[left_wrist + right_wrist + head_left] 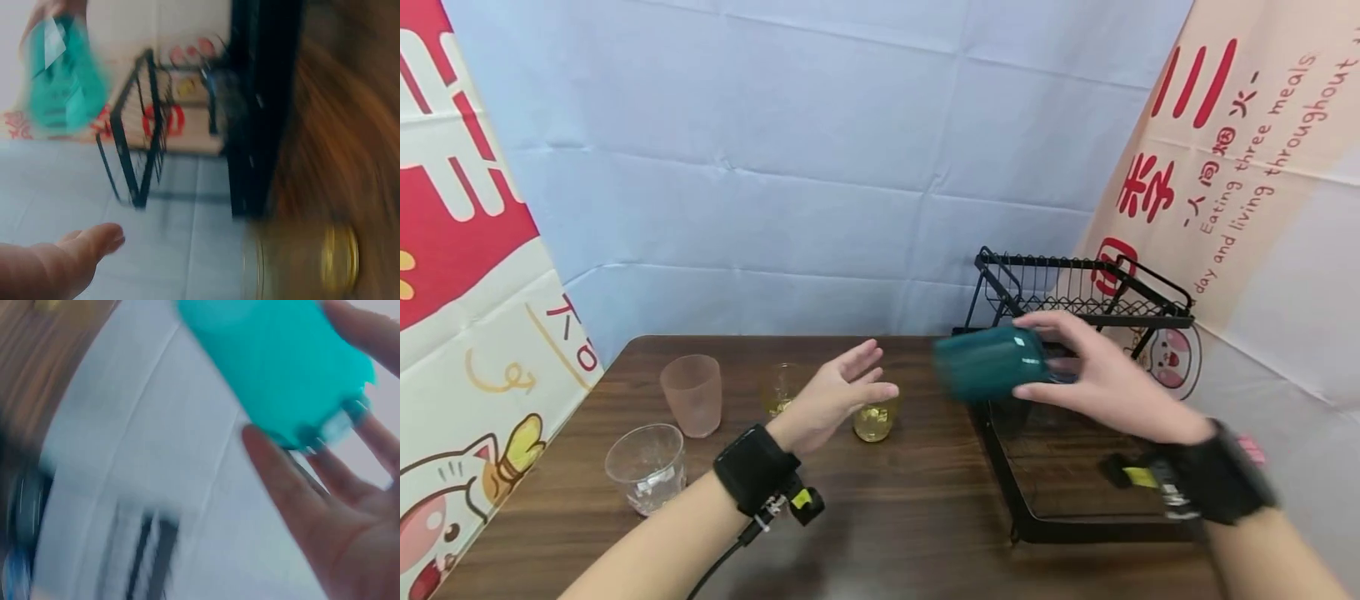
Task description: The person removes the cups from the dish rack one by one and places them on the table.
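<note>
My right hand [1108,387] grips a teal glass [988,362] by its base end. The glass lies on its side in the air, over the left part of the black dish rack [1090,529]. In the right wrist view the fingertips [269,450] spread around the base of the teal glass [281,369]. My left hand [831,400] hovers over the table with fingers extended and holds nothing. Behind it stands a yellow glass [874,425], partly covered by the hand; another yellowish glass [781,383] is just left of it.
A frosted pink glass [691,396] and a clear glass [647,468] stand on the left of the brown wooden table [895,533]. The rack's wire upper shelf [1067,287] rises at the back right. Printed cloths hang at both sides, a pale blue sheet [827,167] behind.
</note>
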Tool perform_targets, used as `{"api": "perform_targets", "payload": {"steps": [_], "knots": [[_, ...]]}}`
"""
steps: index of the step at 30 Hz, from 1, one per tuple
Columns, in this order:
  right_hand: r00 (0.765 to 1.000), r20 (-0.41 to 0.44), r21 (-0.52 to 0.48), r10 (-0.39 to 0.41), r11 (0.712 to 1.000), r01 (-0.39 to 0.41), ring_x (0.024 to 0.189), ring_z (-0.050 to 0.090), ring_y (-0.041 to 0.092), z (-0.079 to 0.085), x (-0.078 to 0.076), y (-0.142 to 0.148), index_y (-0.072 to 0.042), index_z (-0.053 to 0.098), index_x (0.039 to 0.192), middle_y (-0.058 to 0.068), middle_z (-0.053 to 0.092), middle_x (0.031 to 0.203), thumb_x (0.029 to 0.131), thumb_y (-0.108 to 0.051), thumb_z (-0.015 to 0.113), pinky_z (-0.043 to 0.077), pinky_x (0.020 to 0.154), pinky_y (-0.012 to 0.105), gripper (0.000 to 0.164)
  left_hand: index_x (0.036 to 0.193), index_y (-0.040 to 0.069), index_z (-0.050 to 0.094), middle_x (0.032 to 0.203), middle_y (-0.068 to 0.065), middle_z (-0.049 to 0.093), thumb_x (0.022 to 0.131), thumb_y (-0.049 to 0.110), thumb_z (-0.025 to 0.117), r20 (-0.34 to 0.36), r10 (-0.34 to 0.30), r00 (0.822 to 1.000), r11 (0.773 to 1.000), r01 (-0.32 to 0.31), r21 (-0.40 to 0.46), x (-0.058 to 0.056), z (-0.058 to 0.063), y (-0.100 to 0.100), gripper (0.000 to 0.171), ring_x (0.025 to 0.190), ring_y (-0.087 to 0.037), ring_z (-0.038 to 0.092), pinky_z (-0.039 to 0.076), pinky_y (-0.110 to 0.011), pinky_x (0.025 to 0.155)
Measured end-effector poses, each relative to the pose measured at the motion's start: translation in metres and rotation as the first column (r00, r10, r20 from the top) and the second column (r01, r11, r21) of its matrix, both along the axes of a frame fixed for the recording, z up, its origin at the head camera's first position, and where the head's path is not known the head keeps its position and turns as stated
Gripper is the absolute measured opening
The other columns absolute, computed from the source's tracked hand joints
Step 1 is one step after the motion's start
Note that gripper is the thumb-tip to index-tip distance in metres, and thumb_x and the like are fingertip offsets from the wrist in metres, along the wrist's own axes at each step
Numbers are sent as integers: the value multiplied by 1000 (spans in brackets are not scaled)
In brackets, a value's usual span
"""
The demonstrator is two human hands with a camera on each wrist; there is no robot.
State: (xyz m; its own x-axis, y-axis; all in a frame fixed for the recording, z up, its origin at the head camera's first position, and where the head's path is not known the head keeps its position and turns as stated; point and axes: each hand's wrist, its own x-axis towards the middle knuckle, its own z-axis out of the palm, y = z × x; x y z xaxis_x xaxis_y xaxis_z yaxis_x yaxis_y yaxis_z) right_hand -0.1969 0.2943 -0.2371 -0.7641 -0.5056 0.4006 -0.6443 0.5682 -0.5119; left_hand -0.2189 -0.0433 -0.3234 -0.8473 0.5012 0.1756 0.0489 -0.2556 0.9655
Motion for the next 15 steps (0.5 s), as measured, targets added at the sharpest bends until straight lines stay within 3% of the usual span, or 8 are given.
{"api": "perform_targets", "payload": {"steps": [3, 6, 11, 15], "knots": [[998, 46, -201, 48, 979, -38, 118, 61, 31, -17, -11, -43, -5, 40, 143, 18, 50, 138, 85, 2, 81, 57, 92, 29, 71, 164, 3, 7, 170, -15, 10, 85, 40, 85, 42, -36, 998, 992, 31, 121, -2, 0, 11, 118, 156, -30, 14, 23, -45, 124], [998, 31, -332, 50, 943, -37, 120, 57, 29, -37, -22, -74, -3, 35, 142, 17, 50, 136, 85, 4, 80, 55, 95, 32, 73, 163, 0, 9, 169, -17, 14, 84, 44, 85, 64, -20, 998, 973, 5, 231, -3, 2, 18, 118, 155, -32, 15, 24, -45, 124], [995, 50, -441, 85, 896, -55, 122, 52, 26, -65, -31, -100, -2, 29, 142, 15, 41, 142, 87, 5, 78, 54, 99, 32, 74, 162, -1, 17, 166, -18, 22, 104, 27, 64, 92, 70, 993, 937, -97, 337, -2, 2, 19, 79, 154, -34, 21, 29, -41, 122], [993, 67, -412, 94, 909, -58, 126, 52, 30, -79, -37, -101, -2, 28, 142, 15, 38, 143, 86, 4, 79, 52, 102, 38, 76, 160, -2, 23, 164, -19, 28, 108, 12, 53, 112, 120, 986, 941, -149, 304, -3, 0, 15, 62, 152, -34, 27, 32, -40, 120]]}}
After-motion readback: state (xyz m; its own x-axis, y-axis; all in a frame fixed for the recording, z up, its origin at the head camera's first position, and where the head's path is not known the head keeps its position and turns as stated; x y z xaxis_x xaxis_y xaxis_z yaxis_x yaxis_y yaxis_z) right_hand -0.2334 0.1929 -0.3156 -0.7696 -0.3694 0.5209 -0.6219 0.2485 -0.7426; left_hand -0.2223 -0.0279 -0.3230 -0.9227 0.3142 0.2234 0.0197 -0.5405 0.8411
